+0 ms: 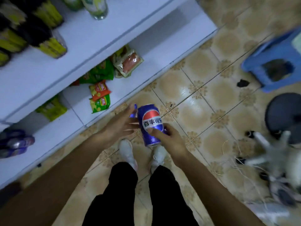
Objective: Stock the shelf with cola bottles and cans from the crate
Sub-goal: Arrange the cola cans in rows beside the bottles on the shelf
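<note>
Blue metal cola can (150, 124) hung near-upright over the floor (195, 95), gripped low by the right hand's (169, 139) curled fingers; the left hand (118, 126), fingers spread, lay just beside it, nearer the white shelf (162, 51).

A blue plastic stool (257, 54) stands on the beige patterned tile floor (192, 101) near a small black scrap (243, 83), a swivel chair's wheeled base (276, 152) sits among loose pale cords (228, 158), and green and orange snack packets (100, 98) lie beyond two white shoes (126, 150).
</note>
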`<state>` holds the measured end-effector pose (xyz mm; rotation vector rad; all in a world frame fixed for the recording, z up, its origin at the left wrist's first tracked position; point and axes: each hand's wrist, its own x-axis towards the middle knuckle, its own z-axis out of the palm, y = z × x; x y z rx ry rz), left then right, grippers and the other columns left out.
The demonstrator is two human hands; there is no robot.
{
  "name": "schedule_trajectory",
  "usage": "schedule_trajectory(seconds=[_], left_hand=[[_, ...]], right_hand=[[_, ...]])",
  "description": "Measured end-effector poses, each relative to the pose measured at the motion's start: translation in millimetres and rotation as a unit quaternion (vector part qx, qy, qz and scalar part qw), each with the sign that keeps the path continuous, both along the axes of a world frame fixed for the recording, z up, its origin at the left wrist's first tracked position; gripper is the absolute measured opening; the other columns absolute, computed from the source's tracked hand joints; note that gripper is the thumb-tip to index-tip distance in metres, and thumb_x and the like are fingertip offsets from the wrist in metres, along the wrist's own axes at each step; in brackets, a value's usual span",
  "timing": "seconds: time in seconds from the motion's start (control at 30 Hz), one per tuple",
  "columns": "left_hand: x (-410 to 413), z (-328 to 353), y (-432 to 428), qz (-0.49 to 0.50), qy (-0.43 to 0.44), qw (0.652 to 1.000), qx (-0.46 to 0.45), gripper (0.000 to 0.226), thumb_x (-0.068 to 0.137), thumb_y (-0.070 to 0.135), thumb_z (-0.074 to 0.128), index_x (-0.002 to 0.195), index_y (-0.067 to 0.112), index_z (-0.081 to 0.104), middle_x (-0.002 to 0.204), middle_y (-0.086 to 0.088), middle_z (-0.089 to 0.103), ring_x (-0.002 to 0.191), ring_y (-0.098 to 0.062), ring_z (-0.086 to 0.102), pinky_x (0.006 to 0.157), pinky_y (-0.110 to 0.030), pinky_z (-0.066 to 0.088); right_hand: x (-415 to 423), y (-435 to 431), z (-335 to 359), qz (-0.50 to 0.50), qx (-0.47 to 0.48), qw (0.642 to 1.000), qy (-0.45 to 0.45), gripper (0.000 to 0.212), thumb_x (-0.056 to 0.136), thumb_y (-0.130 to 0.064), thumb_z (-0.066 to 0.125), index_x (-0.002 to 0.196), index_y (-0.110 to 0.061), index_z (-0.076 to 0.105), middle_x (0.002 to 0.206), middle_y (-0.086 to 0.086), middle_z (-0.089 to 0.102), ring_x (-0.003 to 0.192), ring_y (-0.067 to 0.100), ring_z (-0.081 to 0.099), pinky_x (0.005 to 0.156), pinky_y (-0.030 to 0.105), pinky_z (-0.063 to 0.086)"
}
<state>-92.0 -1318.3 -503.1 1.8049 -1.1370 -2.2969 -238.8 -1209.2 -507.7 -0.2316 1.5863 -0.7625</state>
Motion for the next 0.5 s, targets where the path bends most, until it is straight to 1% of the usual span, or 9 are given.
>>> schedule_trajectory(seconds=[0.03,0.07,0.17,0.2,0.27,0.33,0.4,0.43,0.5], left_hand=[[-1,26,7,0.036,0.011,0.999,-0.024,0.05,0.074,0.064,0.045,0.105,0.029,0.061,0.096,0.006,0.072,0.088,-0.01,0.069,0.093,-0.038,0.045],[-1,52,16,0.068,0.021,0.997,-0.042,0.046,0.075,0.059,0.051,0.106,0.027,0.061,0.098,0.007,0.071,0.088,-0.009,0.068,0.094,-0.038,0.045],[2,118,44,0.124,0.063,0.987,-0.076,0.045,0.08,0.05,0.063,0.114,0.02,0.061,0.113,-0.003,0.069,0.101,-0.02,0.066,0.096,-0.042,0.047],[3,137,54,0.134,0.073,0.984,-0.095,0.047,0.08,0.047,0.067,0.117,0.02,0.06,0.116,-0.004,0.068,0.104,-0.023,0.066,0.093,-0.041,0.05],[5,173,72,0.155,0.085,0.973,-0.15,0.054,0.071,0.038,0.073,0.12,0.022,0.056,0.12,-0.002,0.065,0.104,-0.017,0.066,0.083,-0.031,0.057],[4,203,90,0.146,0.08,0.959,-0.227,0.073,0.058,0.035,0.082,0.123,0.029,0.05,0.122,0.008,0.062,0.104,-0.008,0.063,0.077,-0.023,0.055],[2,231,106,0.129,0.067,0.943,-0.301,0.091,0.052,0.032,0.093,0.129,0.038,0.044,0.12,0.016,0.06,0.101,-0.001,0.062,0.076,-0.018,0.053],[2,243,110,0.132,0.055,0.931,-0.336,0.096,0.051,0.033,0.092,0.131,0.04,0.041,0.119,0.019,0.059,0.1,0.001,0.062,0.074,-0.017,0.052],[2,267,115,0.169,0.037,0.904,-0.39,0.096,0.051,0.039,0.087,0.134,0.039,0.039,0.12,0.021,0.056,0.097,0.001,0.062,0.07,-0.017,0.053]], right_hand=[[-1,0,23,-0.015,-0.01,1.0,-0.019,0.039,0.073,-0.028,0.08,0.105,-0.014,0.064,0.101,0.01,0.07,0.084,0.019,0.068,0.07,0.023,0.053],[0,1,45,-0.023,-0.021,0.999,-0.033,0.044,0.069,-0.034,0.079,0.106,-0.014,0.064,0.103,0.012,0.071,0.086,0.021,0.069,0.073,0.026,0.055],[5,5,103,-0.029,-0.059,0.996,-0.064,0.064,0.061,-0.045,0.076,0.114,-0.011,0.063,0.106,0.015,0.071,0.091,0.026,0.07,0.082,0.039,0.056],[8,7,120,-0.031,-0.075,0.994,-0.073,0.068,0.06,-0.046,0.076,0.115,-0.009,0.063,0.107,0.017,0.07,0.094,0.029,0.069,0.087,0.044,0.055],[11,11,154,-0.02,-0.106,0.992,-0.07,0.068,0.061,-0.047,0.076,0.116,-0.009,0.062,0.108,0.017,0.07,0.098,0.031,0.068,0.092,0.05,0.053],[13,13,184,0.005,-0.15,0.987,-0.056,0.065,0.063,-0.045,0.076,0.117,-0.012,0.061,0.109,0.014,0.07,0.1,0.031,0.068,0.09,0.048,0.054],[14,11,213,0.029,-0.193,0.979,-0.051,0.061,0.064,-0.039,0.077,0.116,-0.013,0.061,0.108,0.011,0.071,0.099,0.028,0.068,0.084,0.041,0.057],[14,8,228,0.05,-0.21,0.975,-0.045,0.058,0.065,-0.037,0.077,0.115,-0.013,0.061,0.107,0.009,0.071,0.098,0.026,0.069,0.082,0.038,0.057],[17,-2,259,0.107,-0.239,0.965,-0.024,0.051,0.072,-0.031,0.079,0.116,-0.014,0.06,0.106,0.006,0.071,0.093,0.019,0.07,0.074,0.032,0.058]])
